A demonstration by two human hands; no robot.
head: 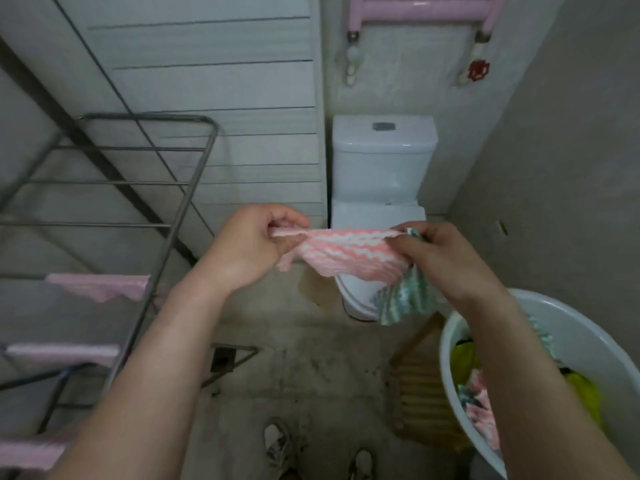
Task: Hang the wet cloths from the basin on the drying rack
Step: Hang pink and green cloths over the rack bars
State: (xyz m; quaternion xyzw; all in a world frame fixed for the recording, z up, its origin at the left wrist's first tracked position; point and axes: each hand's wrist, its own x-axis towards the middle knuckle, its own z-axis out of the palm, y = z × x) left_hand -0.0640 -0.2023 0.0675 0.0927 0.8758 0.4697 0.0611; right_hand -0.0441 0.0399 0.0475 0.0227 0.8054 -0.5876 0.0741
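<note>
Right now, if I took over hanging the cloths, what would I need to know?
Left hand: fingers pinch one end of the pink cloth.
Right hand: holds the other end, plus a green cloth dangling below.
Drying rack, on the left: three pink cloths already hung on the near rails; the far rails are bare.
Basin, lower right: more cloths inside, pink, green and yellow.
Left to do: hang these two, then empty the basin.

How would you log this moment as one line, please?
left hand: grip on pink cloth | right hand: pink cloth plus green cloth | rack: pink cloths hung
</note>
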